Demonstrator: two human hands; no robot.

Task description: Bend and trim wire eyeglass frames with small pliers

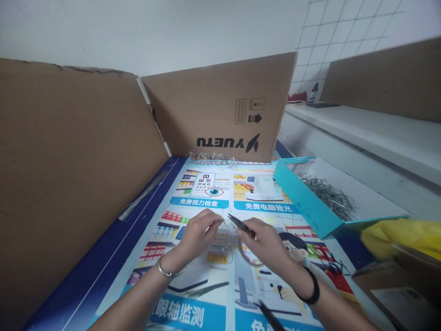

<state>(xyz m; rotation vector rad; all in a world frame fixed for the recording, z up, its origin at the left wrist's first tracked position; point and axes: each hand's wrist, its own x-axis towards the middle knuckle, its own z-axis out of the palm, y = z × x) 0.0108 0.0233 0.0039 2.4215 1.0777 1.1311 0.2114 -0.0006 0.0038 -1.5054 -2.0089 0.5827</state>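
Note:
My left hand (pixel 201 232), with a silver bangle at its wrist, pinches a thin wire (pixel 231 248) between thumb and fingertips. Fine loops of this wire hang below the fingers, hard to make out against the printed sheet. My right hand (pixel 263 241) is closed round dark needle-nose pliers (pixel 240 224), whose tips point up and left, close to the left fingertips. Whether the tips touch the wire I cannot tell. Partly behind the right hand lies a round ring-like object (pixel 248 257). A second dark pointed tool (pixel 267 315) rests at the front edge of view.
A turquoise box (pixel 306 202) holding tangled wire pieces (pixel 325 195) stands at right, near a yellow bag (pixel 403 236). Cardboard panels (pixel 213 105) wall the back and left. Wire strips (pixel 143 195) lie left; black cords (pixel 334 265) lie right. Clear tangled bits (pixel 210 156) line the back.

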